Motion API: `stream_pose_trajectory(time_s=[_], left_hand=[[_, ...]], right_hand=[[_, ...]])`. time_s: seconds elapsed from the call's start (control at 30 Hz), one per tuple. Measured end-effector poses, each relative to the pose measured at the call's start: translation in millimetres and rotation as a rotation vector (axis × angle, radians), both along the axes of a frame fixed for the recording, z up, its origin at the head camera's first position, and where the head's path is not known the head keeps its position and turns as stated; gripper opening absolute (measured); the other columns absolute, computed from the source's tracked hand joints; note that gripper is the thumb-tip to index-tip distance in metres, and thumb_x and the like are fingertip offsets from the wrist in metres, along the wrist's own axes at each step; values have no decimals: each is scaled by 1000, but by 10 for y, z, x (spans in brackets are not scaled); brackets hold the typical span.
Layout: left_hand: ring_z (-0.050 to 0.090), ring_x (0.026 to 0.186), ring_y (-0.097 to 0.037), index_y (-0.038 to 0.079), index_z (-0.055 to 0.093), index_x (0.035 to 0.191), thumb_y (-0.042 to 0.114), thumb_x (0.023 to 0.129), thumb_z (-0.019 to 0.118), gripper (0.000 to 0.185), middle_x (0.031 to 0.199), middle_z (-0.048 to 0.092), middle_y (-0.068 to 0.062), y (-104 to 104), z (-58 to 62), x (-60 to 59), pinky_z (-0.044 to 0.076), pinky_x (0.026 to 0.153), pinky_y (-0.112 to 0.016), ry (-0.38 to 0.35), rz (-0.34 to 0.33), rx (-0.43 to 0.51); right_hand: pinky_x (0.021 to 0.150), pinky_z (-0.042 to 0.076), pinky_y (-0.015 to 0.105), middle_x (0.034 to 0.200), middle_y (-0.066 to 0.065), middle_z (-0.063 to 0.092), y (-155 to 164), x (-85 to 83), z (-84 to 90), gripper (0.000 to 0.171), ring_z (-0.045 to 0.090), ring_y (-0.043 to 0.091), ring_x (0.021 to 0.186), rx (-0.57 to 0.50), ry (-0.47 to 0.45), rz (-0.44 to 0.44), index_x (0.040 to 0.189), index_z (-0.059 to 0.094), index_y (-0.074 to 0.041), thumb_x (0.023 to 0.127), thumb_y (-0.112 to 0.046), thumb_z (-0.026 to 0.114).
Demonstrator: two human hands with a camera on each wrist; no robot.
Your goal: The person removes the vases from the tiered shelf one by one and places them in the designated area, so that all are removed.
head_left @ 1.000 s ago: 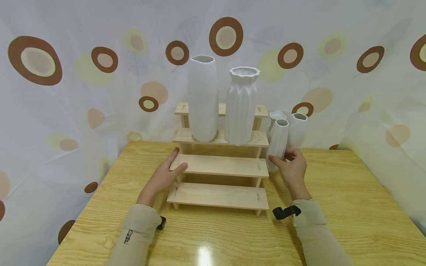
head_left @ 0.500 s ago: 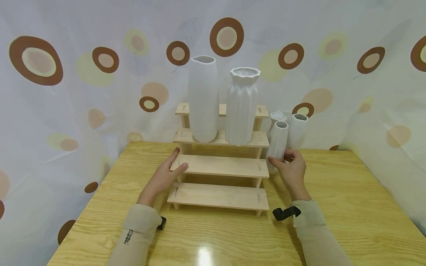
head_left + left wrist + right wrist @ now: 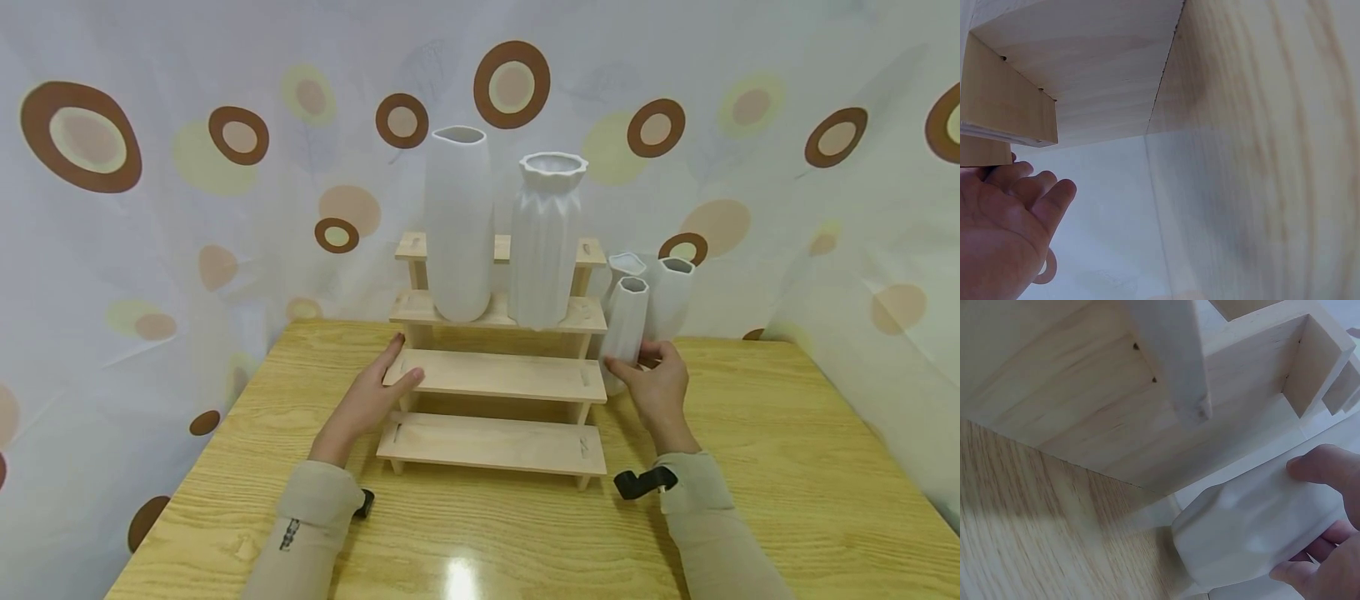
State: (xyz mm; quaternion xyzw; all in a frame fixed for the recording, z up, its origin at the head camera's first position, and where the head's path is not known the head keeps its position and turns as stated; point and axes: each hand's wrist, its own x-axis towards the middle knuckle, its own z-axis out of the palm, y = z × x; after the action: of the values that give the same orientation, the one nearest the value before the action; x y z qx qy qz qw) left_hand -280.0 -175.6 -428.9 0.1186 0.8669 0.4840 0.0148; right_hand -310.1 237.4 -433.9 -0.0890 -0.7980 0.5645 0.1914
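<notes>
- Head view: right hand [image 3: 660, 387] has thumb and fingers curled round the small faceted vase [image 3: 624, 321], base just off the right end of the wooden step shelf [image 3: 495, 375]
- left hand [image 3: 371, 396] rests on the shelf's left end, fingers straight and together
- risk imo: that vase is slick, and two more small vases [image 3: 667, 292] sit right behind the fingertips, so a slip or bump could topple them
- vs a second ago: vase sits a bit lower, left hand same spot

The small vase [image 3: 624, 327] base is hidden behind the stepped rack [image 3: 495, 375]; its rim is cut off in the right wrist view; the left hand [image 3: 1004, 231] is cropped at the frame edge.
</notes>
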Motion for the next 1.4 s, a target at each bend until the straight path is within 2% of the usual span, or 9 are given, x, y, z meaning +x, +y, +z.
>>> stream_pose_trajectory(time_s=[0.37, 0.53, 0.8, 1.03, 1.27, 1.4], left_hand=[[9, 149, -22, 23, 11, 161, 65, 93, 53, 90, 163, 8, 8, 9, 8, 1, 15, 117, -53, -2, 2, -3], [9, 149, -24, 25, 10, 160, 65, 94, 52, 88, 163, 7, 7, 9, 16, 2, 15, 117, -53, -2, -5, -8], [9, 149, -23, 23, 10, 161, 64, 93, 52, 90, 163, 7, 8, 2, 2, 11, 15, 117, -53, -7, 1, -7], [9, 149, -23, 22, 11, 161, 64, 93, 53, 90, 163, 7, 8, 14, 8, 26, 15, 117, -53, -13, 4, 4], [8, 149, -20, 22, 12, 160, 65, 93, 53, 90, 163, 7, 10, 5, 10, 14, 14, 118, -51, -13, 8, 12], [8, 149, -20, 22, 12, 161, 65, 93, 53, 90, 162, 8, 11, 1, 4, 7, 14, 118, -51, -12, 6, 16]], right_hand=[[79, 49, 20, 118, 16, 55, 20, 5, -34, 50, 55, 27, 109, -27, -7, 16, 114, 54, 6, 79, -11, 85], [78, 49, 20, 119, 17, 55, 32, 3, -53, 50, 55, 27, 109, -33, -23, 27, 114, 54, 6, 78, -11, 85], [78, 50, 21, 124, 20, 52, 66, 3, -57, 56, 53, 31, 114, 22, -62, 93, 120, 50, 6, 80, -13, 84], [80, 49, 23, 122, 20, 54, 89, 9, -52, 57, 54, 32, 111, 75, -59, 118, 121, 50, 6, 80, -16, 84], [75, 48, 15, 117, 21, 55, 121, -1, -40, 58, 56, 32, 106, 117, -41, 143, 120, 50, 7, 80, -16, 85], [73, 48, 16, 117, 21, 57, 154, 0, -20, 60, 58, 32, 104, 131, -50, 161, 122, 52, 6, 80, -22, 85]])
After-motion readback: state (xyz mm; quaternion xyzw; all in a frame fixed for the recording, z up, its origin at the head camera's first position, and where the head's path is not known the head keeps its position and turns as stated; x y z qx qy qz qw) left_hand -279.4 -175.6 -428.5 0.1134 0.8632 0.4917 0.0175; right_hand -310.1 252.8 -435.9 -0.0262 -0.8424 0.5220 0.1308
